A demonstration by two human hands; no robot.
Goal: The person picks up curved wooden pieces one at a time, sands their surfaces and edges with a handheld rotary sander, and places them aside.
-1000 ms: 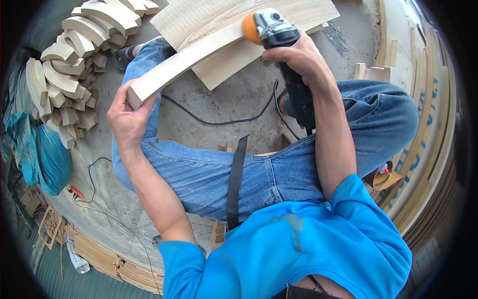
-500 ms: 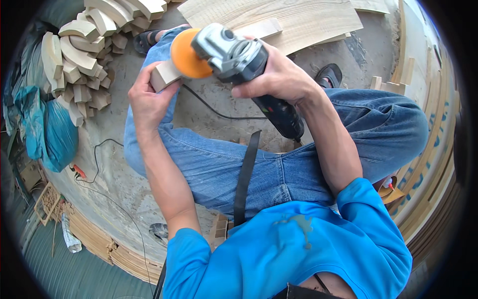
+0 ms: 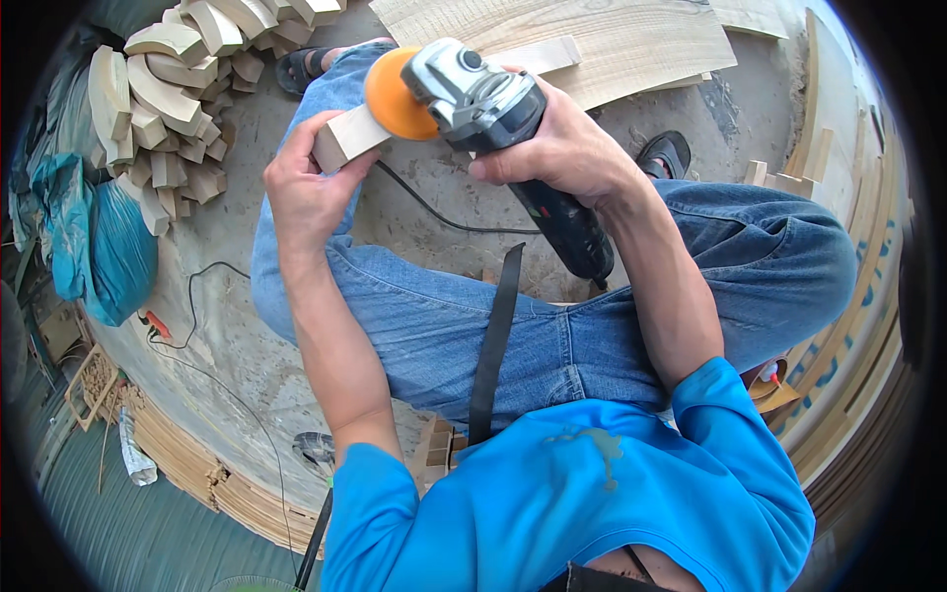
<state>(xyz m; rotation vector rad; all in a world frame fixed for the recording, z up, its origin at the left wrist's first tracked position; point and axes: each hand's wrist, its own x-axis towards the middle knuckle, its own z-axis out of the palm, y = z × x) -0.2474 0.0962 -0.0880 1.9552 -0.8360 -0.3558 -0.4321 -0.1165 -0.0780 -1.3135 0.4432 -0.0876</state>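
Note:
My left hand (image 3: pixel 304 187) is closed around the near end of a pale wooden block (image 3: pixel 349 136), fingers on its left side and thumb on its right. In my right hand (image 3: pixel 562 143) is an angle grinder (image 3: pixel 493 104), gripped around its dark body, with its grey metal head toward the left. An orange disc (image 3: pixel 400 94) on the grinder meets or nearly meets the block's right side; the exact contact is hidden behind the disc. The grinder's black cord (image 3: pixel 434 215) curves across the floor below the block.
Curved wooden pieces (image 3: pixel 163 94) are heaped at the far left, beside a teal plastic bag (image 3: pixel 104 252). Wide boards (image 3: pixel 631 49) lie at the back, with a pale wooden bar (image 3: pixel 543 56) nearby. Long planks (image 3: pixel 848 306) line the right side. My bent legs (image 3: pixel 434 296) frame the floor.
The whole view has shifted slightly, moving the scene a little to the right. Both hands keep their grips, and the disc stays at the block's right side.

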